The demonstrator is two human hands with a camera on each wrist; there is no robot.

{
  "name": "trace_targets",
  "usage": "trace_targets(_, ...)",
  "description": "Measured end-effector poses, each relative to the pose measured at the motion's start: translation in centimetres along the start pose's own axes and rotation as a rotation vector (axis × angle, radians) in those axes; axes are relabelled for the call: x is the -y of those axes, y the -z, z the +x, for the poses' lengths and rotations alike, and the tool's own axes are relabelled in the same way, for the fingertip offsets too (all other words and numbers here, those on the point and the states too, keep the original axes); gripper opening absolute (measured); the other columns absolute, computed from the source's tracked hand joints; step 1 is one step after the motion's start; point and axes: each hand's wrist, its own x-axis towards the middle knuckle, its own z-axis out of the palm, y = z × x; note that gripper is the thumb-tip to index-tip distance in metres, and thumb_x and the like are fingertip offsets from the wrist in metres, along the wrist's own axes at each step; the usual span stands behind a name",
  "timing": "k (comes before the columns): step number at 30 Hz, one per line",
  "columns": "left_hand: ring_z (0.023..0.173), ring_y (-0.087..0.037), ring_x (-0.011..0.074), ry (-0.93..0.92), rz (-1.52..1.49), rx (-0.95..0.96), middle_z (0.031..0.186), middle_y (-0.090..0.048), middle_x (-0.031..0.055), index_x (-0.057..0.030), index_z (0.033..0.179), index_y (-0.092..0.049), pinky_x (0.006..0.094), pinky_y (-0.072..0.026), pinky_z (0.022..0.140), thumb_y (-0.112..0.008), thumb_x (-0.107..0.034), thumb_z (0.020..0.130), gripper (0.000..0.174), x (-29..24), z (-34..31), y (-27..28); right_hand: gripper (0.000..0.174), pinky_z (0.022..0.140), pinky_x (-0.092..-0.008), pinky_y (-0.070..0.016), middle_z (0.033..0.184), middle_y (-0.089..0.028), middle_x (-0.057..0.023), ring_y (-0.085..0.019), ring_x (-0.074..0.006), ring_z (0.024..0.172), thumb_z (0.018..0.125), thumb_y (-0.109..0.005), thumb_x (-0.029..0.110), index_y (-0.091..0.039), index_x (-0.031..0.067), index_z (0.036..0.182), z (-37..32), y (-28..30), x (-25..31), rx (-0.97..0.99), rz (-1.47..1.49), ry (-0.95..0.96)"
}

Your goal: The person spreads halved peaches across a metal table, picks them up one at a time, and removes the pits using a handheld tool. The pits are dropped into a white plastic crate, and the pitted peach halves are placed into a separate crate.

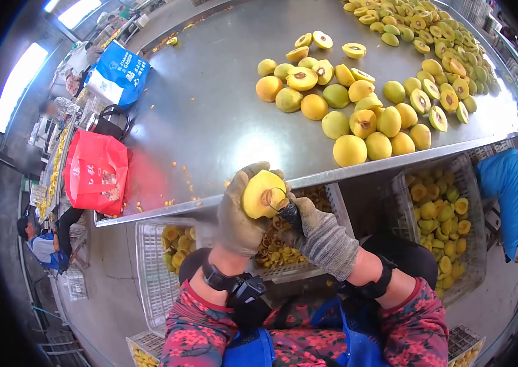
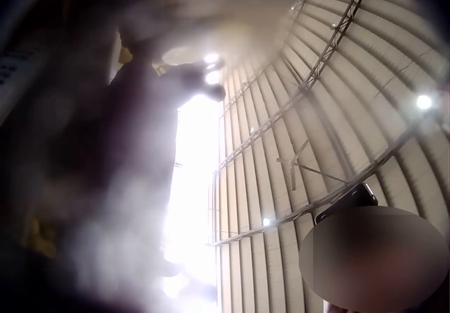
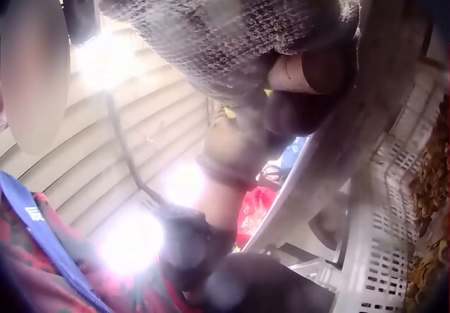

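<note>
My gloved left hand (image 1: 234, 217) grips a yellow peach half (image 1: 259, 191) above the table's front edge, its cut face with the brown centre turned up and to the right. In my right hand (image 1: 330, 243), in a grey knitted glove, is a pitting tool with a dark handle (image 1: 291, 215) and a thin curved metal end. That metal end is at the brown centre of the peach. From the right wrist view, the curled right glove (image 3: 232, 32) surrounds the handle's butt (image 3: 292, 74). The left wrist view is mostly blurred and dark.
The metal table (image 1: 210, 122) bears whole and halved peaches (image 1: 387, 122) ahead and right. A red bag (image 1: 95, 171) and blue bag (image 1: 118, 73) stand left. Below the edge are a crate of pits and scraps (image 1: 283, 254), a left crate (image 1: 155, 269) and a right crate (image 1: 479, 269) of peach halves.
</note>
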Motion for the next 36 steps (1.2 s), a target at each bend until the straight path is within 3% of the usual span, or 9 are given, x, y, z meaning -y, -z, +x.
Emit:
trace_targets(5,0.102,-0.057,0.0319,-0.001,0.038,0.012,0.109,-0.059,0.0186,-0.0012,0.118,-0.052,0.0440,-0.0462,0.093,-0.053,-0.050,0.088,0.057,0.3,-0.3,0.3,0.057,0.067,-0.0461,-0.0492,0.096,-0.059,-0.0230,-0.059,-0.0419,0.083,0.083,-0.063,0.018,-0.035,0.0034,0.131,0.2,-1.5,-1.3,-0.025,0.035,0.079)
trace_targets(8,0.099,-0.058,0.0281,-0.064,0.076,0.050,0.108,-0.058,0.0171,0.0003,0.120,-0.047,0.0404,-0.0479,0.089,-0.047,-0.048,0.092,0.056,0.6,-0.7,0.0,0.062,0.068,-0.0453,-0.0493,0.097,-0.059,-0.0235,-0.059,-0.0419,0.084,0.082,-0.063,0.014,-0.031,0.0021,0.134,0.2,-1.6,-0.8,0.047,0.062,-0.019)
trace_targets(11,0.096,-0.058,0.0254,-0.138,0.141,0.100,0.108,-0.057,0.0161,0.0009,0.121,-0.046,0.0371,-0.0486,0.086,-0.047,-0.048,0.092,0.057,0.9,-0.7,0.1,0.044,0.064,-0.0397,-0.0512,0.092,-0.060,-0.0158,-0.063,-0.0364,0.081,0.080,-0.070,0.015,-0.045,0.0068,0.116,-0.2,-2.8,-1.6,-0.061,0.092,0.002)
trace_targets(14,0.094,-0.058,0.0239,-0.192,0.238,0.133,0.106,-0.058,0.0155,0.0008,0.119,-0.047,0.0354,-0.0483,0.084,-0.050,-0.049,0.090,0.058,1.1,-0.6,0.8,0.041,0.064,-0.0389,-0.0512,0.091,-0.060,-0.0152,-0.063,-0.0361,0.082,0.080,-0.069,0.013,-0.046,0.0072,0.114,-0.2,-3.3,-1.5,-0.135,0.150,0.074)
trace_targets(26,0.088,-0.059,0.0200,-0.287,0.527,0.080,0.100,-0.060,0.0140,0.0020,0.114,-0.050,0.0313,-0.0494,0.077,-0.053,-0.046,0.086,0.055,0.2,-1.2,0.5,0.042,0.067,-0.0325,-0.0515,0.092,-0.063,-0.0101,-0.064,-0.0252,0.079,0.079,-0.071,0.009,-0.046,0.0081,0.114,-0.5,-3.3,-0.7,0.074,0.127,-0.088)
trace_targets(32,0.088,-0.059,0.0204,-0.277,0.482,0.084,0.102,-0.059,0.0142,0.0012,0.115,-0.050,0.0318,-0.0501,0.076,-0.055,-0.046,0.085,0.056,0.3,-1.1,0.4,0.047,0.068,-0.0349,-0.0512,0.090,-0.061,-0.0096,-0.063,-0.0267,0.076,0.078,-0.071,0.013,-0.045,0.0075,0.117,-0.8,-3.9,-0.8,0.024,0.336,-0.080)
trace_targets(35,0.090,-0.059,0.0217,-0.321,0.406,0.082,0.103,-0.059,0.0147,0.0004,0.116,-0.049,0.0326,-0.0512,0.077,-0.056,-0.043,0.086,0.054,0.4,-0.6,0.1,0.064,0.072,-0.0423,-0.0512,0.095,-0.061,-0.0208,-0.062,-0.0392,0.086,0.077,-0.068,0.016,-0.035,0.0067,0.131,0.2,-1.9,0.6,0.134,0.176,-0.122)
trace_targets(36,0.090,-0.060,0.0222,-0.340,0.380,0.080,0.103,-0.058,0.0150,0.0002,0.117,-0.049,0.0329,-0.0517,0.077,-0.056,-0.042,0.086,0.053,0.4,-0.5,0.1,0.061,0.072,-0.0397,-0.0509,0.094,-0.061,-0.0176,-0.063,-0.0341,0.085,0.077,-0.070,0.017,-0.038,0.0066,0.127,0.2,-1.8,0.6,0.127,0.204,-0.121)
